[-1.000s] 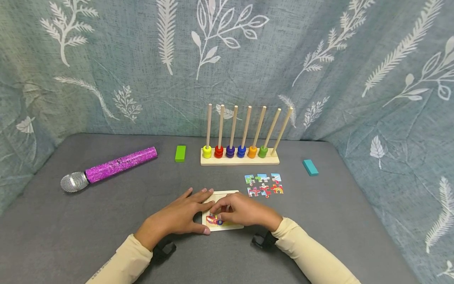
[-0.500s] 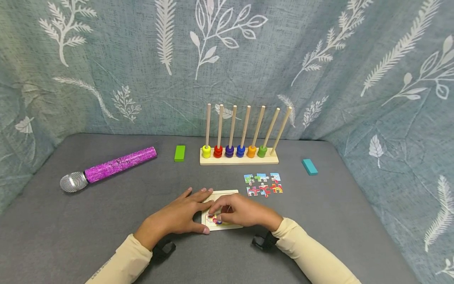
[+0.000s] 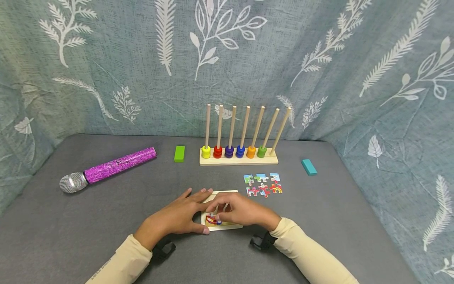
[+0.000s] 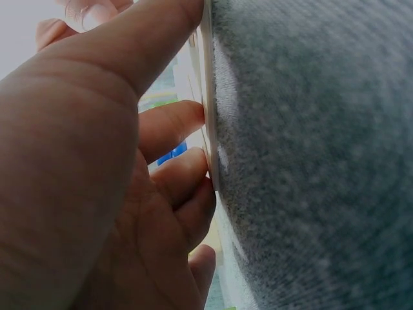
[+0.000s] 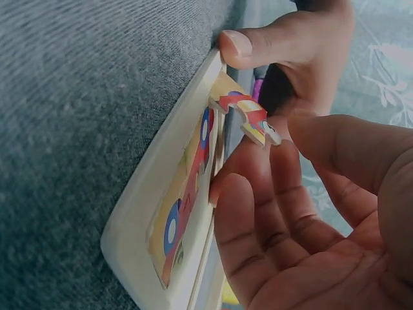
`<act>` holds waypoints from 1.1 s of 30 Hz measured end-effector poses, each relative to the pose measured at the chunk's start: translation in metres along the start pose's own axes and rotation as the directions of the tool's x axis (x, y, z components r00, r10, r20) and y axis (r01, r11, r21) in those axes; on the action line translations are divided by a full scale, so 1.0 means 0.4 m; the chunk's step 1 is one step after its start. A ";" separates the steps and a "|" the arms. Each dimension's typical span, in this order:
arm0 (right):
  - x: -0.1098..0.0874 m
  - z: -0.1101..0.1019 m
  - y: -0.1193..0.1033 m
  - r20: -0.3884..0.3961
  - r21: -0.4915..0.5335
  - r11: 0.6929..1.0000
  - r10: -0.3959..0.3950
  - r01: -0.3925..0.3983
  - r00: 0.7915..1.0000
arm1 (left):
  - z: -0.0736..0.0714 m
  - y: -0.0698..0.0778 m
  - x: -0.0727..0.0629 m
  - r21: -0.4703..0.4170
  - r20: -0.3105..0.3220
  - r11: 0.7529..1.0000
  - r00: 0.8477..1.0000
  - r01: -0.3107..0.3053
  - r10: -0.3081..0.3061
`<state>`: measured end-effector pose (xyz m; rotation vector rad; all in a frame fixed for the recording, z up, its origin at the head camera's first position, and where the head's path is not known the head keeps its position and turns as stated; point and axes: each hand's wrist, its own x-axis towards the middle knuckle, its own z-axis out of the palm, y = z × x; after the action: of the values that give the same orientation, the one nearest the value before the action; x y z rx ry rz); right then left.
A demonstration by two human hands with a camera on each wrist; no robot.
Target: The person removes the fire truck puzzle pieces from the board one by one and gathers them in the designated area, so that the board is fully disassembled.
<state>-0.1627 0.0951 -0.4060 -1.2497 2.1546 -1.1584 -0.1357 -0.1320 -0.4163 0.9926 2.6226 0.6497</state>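
Note:
A small wooden tray puzzle, with a pale frame and a colourful vehicle picture, lies flat near the table's front middle. My left hand rests along its left side with fingers spread, thumb at the near corner, fingertips over the top edge. Over the tray is my right hand. In the right wrist view its thumb and finger pinch the tip of a red, yellow and white jigsaw piece, which stands tilted up from the tray at the end by the left thumb. Other pieces lie flat in the tray, partly hidden by the right hand.
Several loose jigsaw pieces lie right of the tray. Behind them stands a wooden peg stacker with coloured rings. A green block, a teal block and a glittery purple microphone lie farther out. A patterned curtain hangs behind.
The piece at the tray's near left tilted and shifted under the right fingers. The right hand's fingers moved slightly left; the left hand stays in place.

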 end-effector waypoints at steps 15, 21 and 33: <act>0.011 0.008 -0.003 0.033 -0.037 0.999 0.036 -0.035 0.999 | 0.001 0.000 -0.001 0.015 -0.005 1.000 1.000 -0.009 0.009; 0.013 0.009 0.001 0.041 -0.068 0.996 0.061 -0.058 0.997 | 0.001 -0.001 -0.001 0.017 0.000 1.000 1.000 -0.006 0.006; 0.002 0.002 0.006 -0.013 -0.049 0.997 0.060 -0.061 0.998 | 0.000 0.000 0.002 0.021 -0.003 1.000 1.000 -0.014 0.014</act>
<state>-0.1638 0.0948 -0.4083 -1.1923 2.2262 -1.0969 -0.1362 -0.1315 -0.4161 1.0171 2.6325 0.6281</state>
